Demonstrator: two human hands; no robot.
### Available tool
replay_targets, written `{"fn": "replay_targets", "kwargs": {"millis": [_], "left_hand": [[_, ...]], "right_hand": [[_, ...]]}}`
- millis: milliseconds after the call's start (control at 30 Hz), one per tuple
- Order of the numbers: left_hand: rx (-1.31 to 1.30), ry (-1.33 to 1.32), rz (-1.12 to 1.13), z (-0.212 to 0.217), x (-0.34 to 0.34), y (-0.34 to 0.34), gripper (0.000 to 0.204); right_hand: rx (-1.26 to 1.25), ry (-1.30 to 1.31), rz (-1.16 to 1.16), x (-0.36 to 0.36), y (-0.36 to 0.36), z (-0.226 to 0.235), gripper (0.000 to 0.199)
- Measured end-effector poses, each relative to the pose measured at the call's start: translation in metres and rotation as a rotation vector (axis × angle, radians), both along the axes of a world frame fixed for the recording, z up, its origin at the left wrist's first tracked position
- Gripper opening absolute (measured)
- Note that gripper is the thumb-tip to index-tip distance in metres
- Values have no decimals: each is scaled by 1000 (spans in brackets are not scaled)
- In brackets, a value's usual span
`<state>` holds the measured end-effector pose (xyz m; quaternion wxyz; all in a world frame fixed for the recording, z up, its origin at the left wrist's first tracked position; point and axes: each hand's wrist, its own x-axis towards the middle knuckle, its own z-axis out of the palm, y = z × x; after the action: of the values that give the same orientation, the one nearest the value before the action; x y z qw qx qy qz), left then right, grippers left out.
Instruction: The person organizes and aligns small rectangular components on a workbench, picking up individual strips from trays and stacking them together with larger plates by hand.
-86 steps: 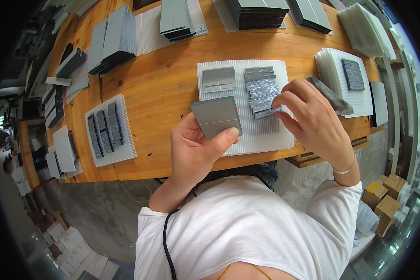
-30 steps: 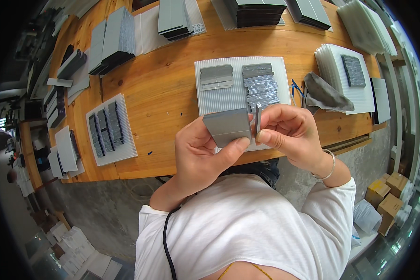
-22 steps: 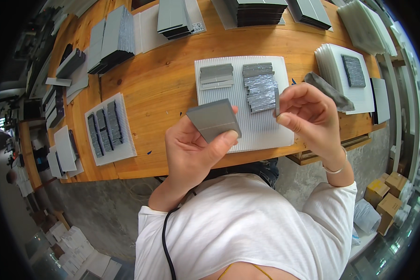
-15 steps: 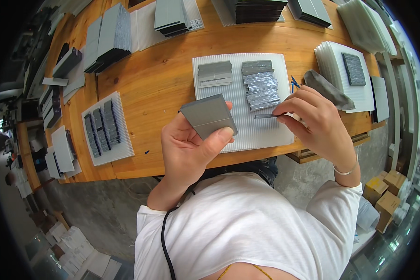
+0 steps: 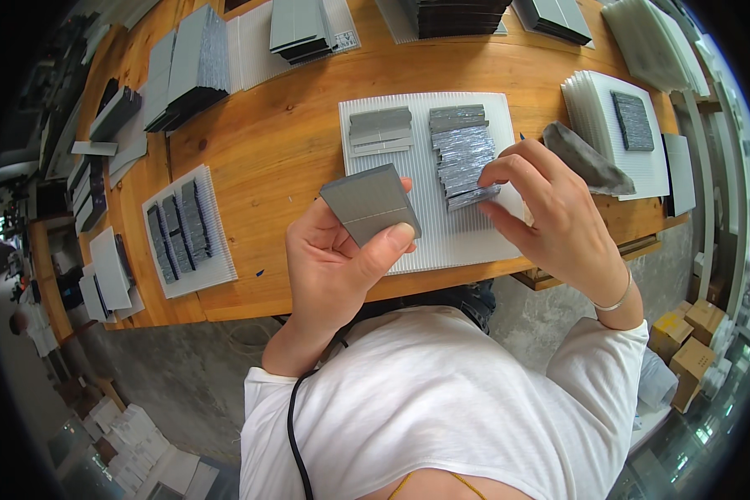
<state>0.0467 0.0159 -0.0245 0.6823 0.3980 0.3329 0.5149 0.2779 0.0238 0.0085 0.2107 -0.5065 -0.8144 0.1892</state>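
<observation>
My left hand is closed around a small stack of thin grey rectangular plates, thumb on its front face. A fine pale line crosses the top plate. My right hand is open, thumb and index finger apart at the near end of a column of overlapping shiny dark-grey plates. The nearest plate in that column lies beside its fingertips. Left of the column, a shorter overlapping row of matte grey plates rests on the same white corrugated board.
A board with dark strips lies at left. Tall stacks of grey plates line the far side. A grey cloth-like piece lies beside a pile of white corrugated sheets at right. Cartons stand on the lower right.
The thin plate pinched in my right hand now lies at the near end of the shiny column. My right fingers have spread apart. My left hand keeps hold of the stack.
</observation>
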Motion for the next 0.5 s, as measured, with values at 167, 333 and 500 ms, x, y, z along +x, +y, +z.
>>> {"fn": "replay_targets", "kwargs": {"millis": [167, 333, 500], "left_hand": [[4, 0, 10, -1, 0, 1, 35], [-39, 107, 56, 4, 5, 1, 32], [-31, -12, 15, 3, 8, 5, 30]], "right_hand": [[21, 54, 24, -3, 4, -10, 26], [91, 73, -8, -4, 3, -20, 26], [85, 261, -55, -4, 3, -16, 37]]}}
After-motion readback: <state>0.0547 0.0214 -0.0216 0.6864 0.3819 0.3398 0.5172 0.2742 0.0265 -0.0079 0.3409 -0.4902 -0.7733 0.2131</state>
